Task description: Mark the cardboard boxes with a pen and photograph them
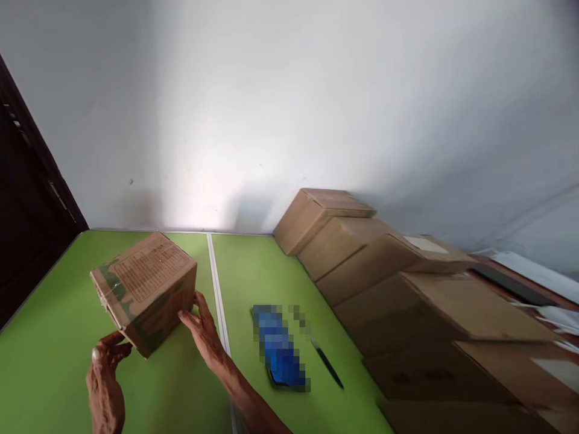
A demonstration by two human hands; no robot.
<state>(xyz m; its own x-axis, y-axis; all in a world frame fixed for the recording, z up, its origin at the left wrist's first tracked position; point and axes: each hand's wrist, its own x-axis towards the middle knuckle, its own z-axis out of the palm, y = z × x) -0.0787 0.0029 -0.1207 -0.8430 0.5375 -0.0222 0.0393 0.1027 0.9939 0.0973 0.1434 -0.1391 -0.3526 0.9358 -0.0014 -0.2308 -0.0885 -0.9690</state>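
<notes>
A brown cardboard box [158,271] with printed text on its upper face and green leaf-like shapes is at the left of the green table. It looks slightly tilted, its near left end raised. My left hand [106,380] has its fingers curled under the near lower corner. Against the right side of the box press the thumb and fingers of my right hand [201,331]. The underside and the fingertips beneath it are hidden.
On the green table [253,271], a pixelated blue item [278,349] lies beside a thin tool with a black handle [329,366]. Several cardboard boxes [362,265] line the right side. A white wall rises behind; a dark door [27,199] stands left.
</notes>
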